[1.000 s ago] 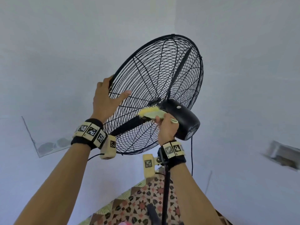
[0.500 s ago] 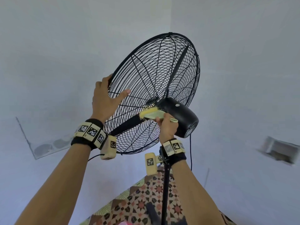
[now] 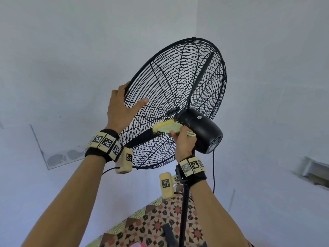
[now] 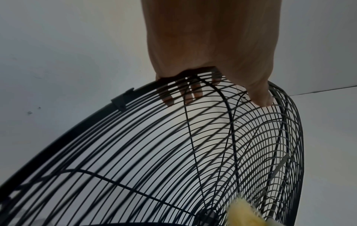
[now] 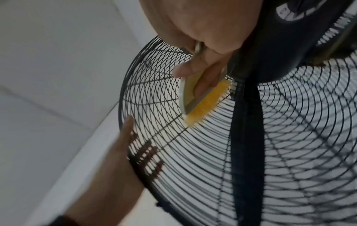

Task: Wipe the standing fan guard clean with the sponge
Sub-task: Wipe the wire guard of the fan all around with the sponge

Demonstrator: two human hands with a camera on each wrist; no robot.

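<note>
**Rear guard wipe in progress, near the hub**

The right hand (image 3: 184, 142) pinches the sponge (image 3: 168, 128), thumb on one face and fingers curled on the other, the handle end sticking out past the knuckles. In the right wrist view the yellow scrub edge (image 5: 206, 102) lies against the wires of the fan guard (image 3: 178, 97), just beside the black motor housing (image 3: 201, 131). The left hand (image 3: 122, 107) grips the guard rim: fingers hooked over the edge and through to the far side, seen in the left wrist view (image 4: 181, 94), thumb laid flat on the rear wires.

The fan head is tilted up and sits above the person, on a black pole (image 3: 183, 211); a cable (image 3: 213, 172) hangs off the motor.

Handling, as a judgement:
- The guard is thin wire and probably flexes and rattles under pressure. Bracing at the rim, as the left hand does, is the right place, since the rim ring is the stiffest part.
- The head likely pivots on its tilt joint, so an unbraced push would swing it.
- The sponge looks soft and light, with a fuzzy edge that could snag on wire crossings; strokes along the wires should catch less.
- Keep fingertips from poking deep through the gaps; a dark blade shows inside the cage.
</note>
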